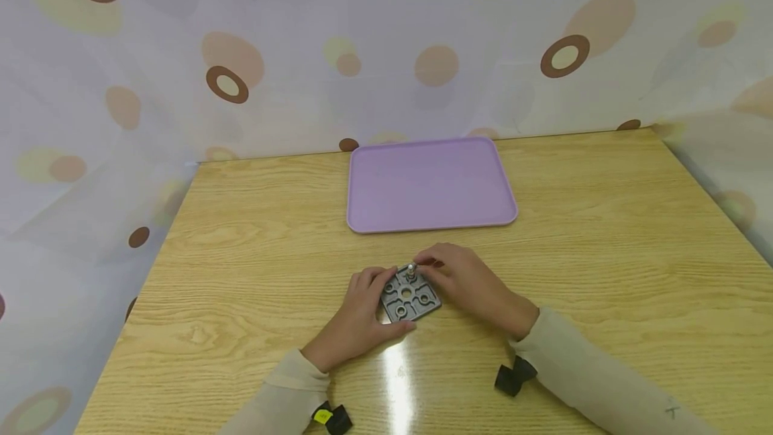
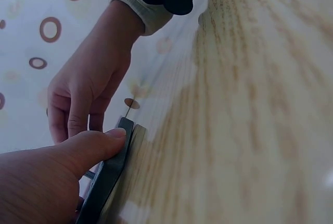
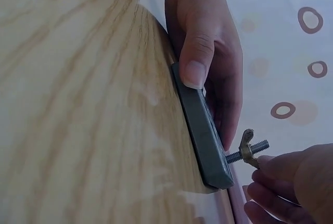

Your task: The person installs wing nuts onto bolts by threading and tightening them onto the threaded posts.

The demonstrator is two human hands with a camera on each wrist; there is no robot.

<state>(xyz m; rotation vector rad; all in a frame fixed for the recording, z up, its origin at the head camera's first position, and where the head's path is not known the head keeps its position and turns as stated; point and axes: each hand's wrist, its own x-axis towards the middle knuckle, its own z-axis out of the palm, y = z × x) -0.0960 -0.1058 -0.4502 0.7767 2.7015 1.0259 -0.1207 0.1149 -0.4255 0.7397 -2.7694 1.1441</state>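
Observation:
A square grey metal plate (image 1: 415, 307) with ringed holes lies on the wooden table near the middle in the head view. My left hand (image 1: 362, 321) grips it by opposite edges, the thumb on the near side and fingers on the far side. From the plate's far corner rises a threaded bolt (image 3: 263, 146), carrying a brass-coloured wing nut (image 3: 246, 152). The fingertips of my right hand (image 1: 477, 285) pinch one wing of that nut, as the right wrist view shows. In the left wrist view the plate (image 2: 110, 174) is seen edge-on and its far corner is hidden.
Behind the hands, a purple tray (image 1: 431, 186) lies at the back of the wooden table (image 1: 253, 254). A patterned curtain (image 1: 386, 32) hangs along the back and both sides. Black straps (image 1: 513, 376) sit on the wrists.

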